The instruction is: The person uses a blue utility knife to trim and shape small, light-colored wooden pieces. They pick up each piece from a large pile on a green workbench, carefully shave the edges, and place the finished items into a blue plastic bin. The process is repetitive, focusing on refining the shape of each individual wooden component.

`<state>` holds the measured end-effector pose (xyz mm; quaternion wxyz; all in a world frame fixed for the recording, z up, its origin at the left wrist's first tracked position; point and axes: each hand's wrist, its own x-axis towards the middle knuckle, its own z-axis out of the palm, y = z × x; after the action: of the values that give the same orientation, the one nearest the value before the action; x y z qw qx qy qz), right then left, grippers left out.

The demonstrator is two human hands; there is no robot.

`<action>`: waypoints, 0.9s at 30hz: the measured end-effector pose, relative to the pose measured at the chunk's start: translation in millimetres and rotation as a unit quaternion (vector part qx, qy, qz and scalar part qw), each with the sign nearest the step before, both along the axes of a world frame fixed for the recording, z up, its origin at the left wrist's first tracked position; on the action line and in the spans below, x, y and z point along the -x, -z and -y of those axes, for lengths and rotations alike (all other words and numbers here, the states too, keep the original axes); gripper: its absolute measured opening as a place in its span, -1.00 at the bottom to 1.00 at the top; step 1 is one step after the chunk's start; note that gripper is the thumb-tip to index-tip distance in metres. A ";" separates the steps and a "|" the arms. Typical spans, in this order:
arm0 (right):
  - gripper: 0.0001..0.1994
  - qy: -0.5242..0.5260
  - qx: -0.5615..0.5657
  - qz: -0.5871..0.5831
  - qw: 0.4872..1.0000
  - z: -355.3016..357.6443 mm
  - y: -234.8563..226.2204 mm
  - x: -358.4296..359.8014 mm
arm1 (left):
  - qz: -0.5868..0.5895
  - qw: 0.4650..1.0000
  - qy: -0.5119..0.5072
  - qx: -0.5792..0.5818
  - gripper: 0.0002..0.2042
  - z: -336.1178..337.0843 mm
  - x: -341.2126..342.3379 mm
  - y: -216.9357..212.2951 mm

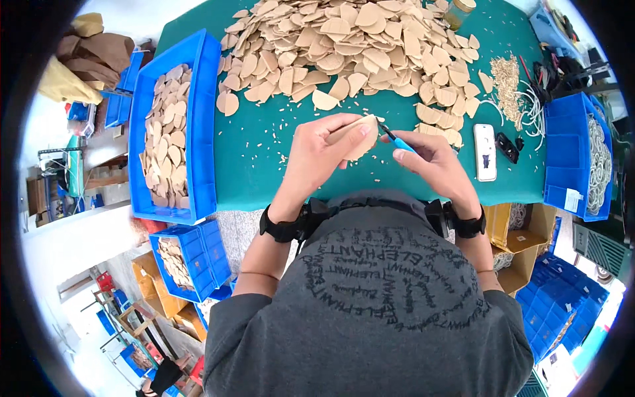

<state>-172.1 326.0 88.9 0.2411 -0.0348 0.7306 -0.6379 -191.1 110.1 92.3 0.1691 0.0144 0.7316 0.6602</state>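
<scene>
Landmark: the wooden piece (357,135), a flat pale half-round shape held just above the near edge of the green surface (264,159).
Left hand (322,155): grip closed on the wooden piece, thumb on top and fingers wrapped under it, holding it tilted.
Right hand (433,162): just right of the wooden piece, grip closed around a blue-handled tool (397,141).
Tool tip: dark, pointing left and up, meeting the right edge of the wooden piece.
Heap of wooden pieces (350,46): beyond the held piece, a wide loose pile of the same pale shapes spread over the far half of the surface.
Shavings (284,142): small pale chips scattered on the surface left of and beyond the held piece.
Large blue tray (202,119): well left of the held piece, its bed filled with more wooden shapes.
Small blue bin (192,258): below the large tray, nearer than the held piece and to its left, also holding shapes.
Phone (485,152): lying flat on the surface, right of the right hand.
Blue bin at right (562,152): farther right than the phone, at the edge of the surface, with pale cord rings inside.
Wristbands: a black band on each wrist.
</scene>
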 end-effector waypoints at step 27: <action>-0.66 -0.014 -0.018 0.005 1.000 2.7 5.9 -0.8 | -0.011 0.999 -0.001 0.039 -0.71 2.2 -2.7 9.0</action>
<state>-171.3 323.3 83.0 0.2541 -0.0370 0.7403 -0.6213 -188.4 107.9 83.3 0.1614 0.0144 0.7584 0.6313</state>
